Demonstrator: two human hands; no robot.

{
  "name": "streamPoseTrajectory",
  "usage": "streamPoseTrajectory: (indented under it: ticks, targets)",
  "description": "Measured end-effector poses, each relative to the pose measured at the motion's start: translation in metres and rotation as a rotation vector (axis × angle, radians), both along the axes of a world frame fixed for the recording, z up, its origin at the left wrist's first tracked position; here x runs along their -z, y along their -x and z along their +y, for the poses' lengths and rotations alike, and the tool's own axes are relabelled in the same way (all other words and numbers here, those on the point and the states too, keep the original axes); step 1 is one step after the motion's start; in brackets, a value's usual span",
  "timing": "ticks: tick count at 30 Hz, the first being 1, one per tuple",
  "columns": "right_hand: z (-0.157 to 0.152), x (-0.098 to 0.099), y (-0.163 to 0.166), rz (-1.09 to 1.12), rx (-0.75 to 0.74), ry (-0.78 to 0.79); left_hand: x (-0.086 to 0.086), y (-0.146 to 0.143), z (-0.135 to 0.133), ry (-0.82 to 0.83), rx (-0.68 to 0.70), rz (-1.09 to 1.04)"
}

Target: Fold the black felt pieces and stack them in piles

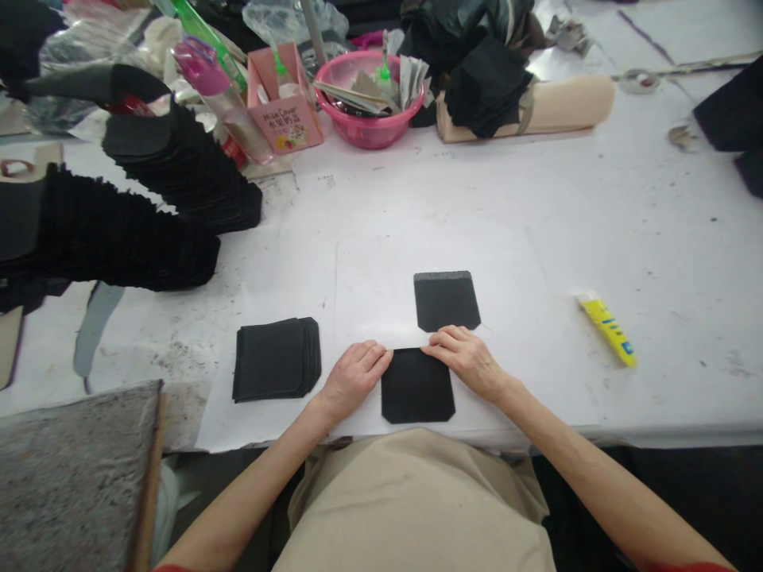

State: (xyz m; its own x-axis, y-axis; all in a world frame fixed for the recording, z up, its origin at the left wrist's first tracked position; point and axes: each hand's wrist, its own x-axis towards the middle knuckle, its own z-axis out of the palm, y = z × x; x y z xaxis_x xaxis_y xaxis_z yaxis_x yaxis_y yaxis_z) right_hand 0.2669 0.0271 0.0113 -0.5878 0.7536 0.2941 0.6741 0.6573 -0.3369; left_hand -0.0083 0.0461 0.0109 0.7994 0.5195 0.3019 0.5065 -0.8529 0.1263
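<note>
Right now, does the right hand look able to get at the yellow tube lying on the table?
Probably yes: the right hand rests on the near black piece, and only bare white table lies between it and the yellow tube to its right.

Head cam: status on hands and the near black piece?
Left hand and right hand open, fingertips on top edge of near black piece. Piece flat at table edge. Second black piece just beyond it; black stack beside left hand.

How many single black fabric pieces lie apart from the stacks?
2: near black fabric piece under left hand and right hand; far black fabric piece, grey-edged, beyond. Stacks may hide others.
</note>
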Motion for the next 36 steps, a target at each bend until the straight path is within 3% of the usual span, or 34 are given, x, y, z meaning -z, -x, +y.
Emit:
streamPoseTrajectory:
  ticks: [18, 24, 28, 31, 36]
  targets:
    - [-0.002, -0.001, -0.015, -0.023, -0.002, 0.015, -0.005, 0.011, -0.001, -0.031, 0.021, 0.069]
    - [-0.002, -0.001, -0.014, -0.009, 0.005, 0.026, -0.006, 0.019, 0.001, 0.030, -0.049, 0.029]
    - [-0.003, 0.000, -0.013, -0.001, 0.013, 0.028, -0.012, 0.004, -0.005, 0.033, -0.171, -0.111]
    - [-0.004, 0.001, -0.012, -0.002, 0.020, 0.017, -0.014, -0.019, -0.012, 0.052, -0.124, -0.105]
    - [-0.003, 0.001, -0.015, -0.014, 0.007, 0.018, -0.006, -0.040, -0.015, 0.066, -0.042, 0.090]
